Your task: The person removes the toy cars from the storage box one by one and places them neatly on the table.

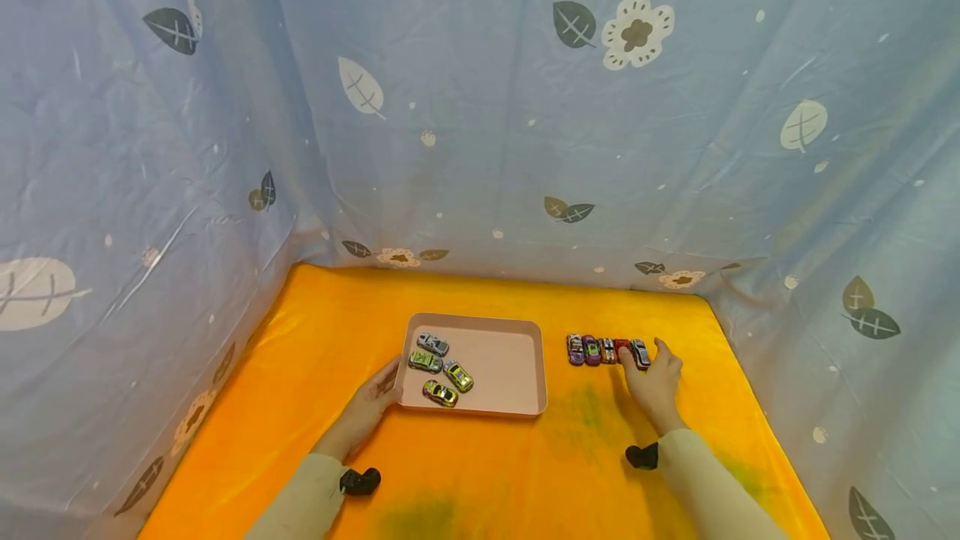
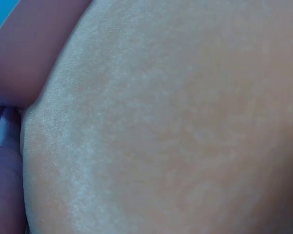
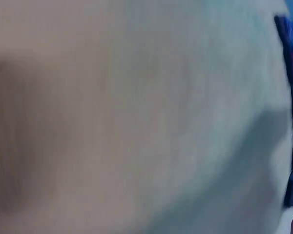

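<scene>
A shallow pink tray [image 1: 506, 369] lies on the yellow cloth. My left hand [image 1: 371, 402] holds it at its left side, near the front corner. Inside, toward the left, are several toy cars: a silver one [image 1: 432, 344], a green-and-grey one [image 1: 425, 362], a yellow-green one [image 1: 458, 376] and a yellow one [image 1: 439, 393]. Right of the tray, more toy cars stand side by side in a row. My right hand [image 1: 657, 382] is at the row's right end, thumb and fingers spread about a silver-and-black toy car [image 1: 640, 354]; the thumb partly covers a red toy car [image 1: 622, 345].
The row's left part has a purple-and-white toy car [image 1: 575, 349], a purple-and-green one [image 1: 592, 350] and a white-and-orange one [image 1: 607, 350]. A yellow cloth [image 1: 510, 482] covers the table. Blue patterned curtains [image 1: 480, 107] enclose its back and sides.
</scene>
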`<state>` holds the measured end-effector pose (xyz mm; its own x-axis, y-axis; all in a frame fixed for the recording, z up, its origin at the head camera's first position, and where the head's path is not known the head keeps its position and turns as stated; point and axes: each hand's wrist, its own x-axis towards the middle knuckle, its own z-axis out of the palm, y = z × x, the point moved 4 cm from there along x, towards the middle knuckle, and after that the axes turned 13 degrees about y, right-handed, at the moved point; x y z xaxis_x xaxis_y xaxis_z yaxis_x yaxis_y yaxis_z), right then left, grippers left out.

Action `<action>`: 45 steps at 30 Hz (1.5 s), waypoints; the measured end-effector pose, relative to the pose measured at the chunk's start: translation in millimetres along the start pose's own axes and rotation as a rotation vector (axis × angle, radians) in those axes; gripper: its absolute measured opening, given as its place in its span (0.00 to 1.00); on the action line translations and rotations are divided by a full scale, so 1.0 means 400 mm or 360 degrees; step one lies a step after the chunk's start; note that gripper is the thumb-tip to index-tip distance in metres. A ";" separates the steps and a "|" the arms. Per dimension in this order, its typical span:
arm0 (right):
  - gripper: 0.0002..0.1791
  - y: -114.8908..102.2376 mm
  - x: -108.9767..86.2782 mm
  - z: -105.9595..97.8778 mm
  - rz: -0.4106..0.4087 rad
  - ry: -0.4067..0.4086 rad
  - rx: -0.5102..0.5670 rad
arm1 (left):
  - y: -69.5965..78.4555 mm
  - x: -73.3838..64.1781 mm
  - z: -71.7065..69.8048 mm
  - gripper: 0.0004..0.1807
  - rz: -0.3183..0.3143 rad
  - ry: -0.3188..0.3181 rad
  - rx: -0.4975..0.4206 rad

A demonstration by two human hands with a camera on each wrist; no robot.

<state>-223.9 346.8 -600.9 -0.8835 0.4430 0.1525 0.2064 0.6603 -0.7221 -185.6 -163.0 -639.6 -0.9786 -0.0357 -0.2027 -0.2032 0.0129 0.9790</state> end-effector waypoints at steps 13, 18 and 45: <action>0.49 -0.194 -0.062 0.081 -0.0437 -0.0060 0.0219 | 0.008 0.023 -0.009 0.32 0.0020 0.0005 0.0054; 0.48 -0.255 -0.098 0.110 -0.0546 -0.0130 0.0267 | 0.006 0.023 -0.014 0.32 0.0015 0.0015 0.0034; 0.35 -0.418 -0.245 0.300 -0.0401 -0.0593 0.0602 | -0.006 0.002 -0.004 0.32 0.0027 0.0011 0.0012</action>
<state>-222.2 120.2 -576.2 -0.9882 0.0123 0.1529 -0.1333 0.4252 -0.8952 -185.9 -164.5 -642.1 -0.9817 -0.0423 -0.1857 -0.1867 0.0210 0.9822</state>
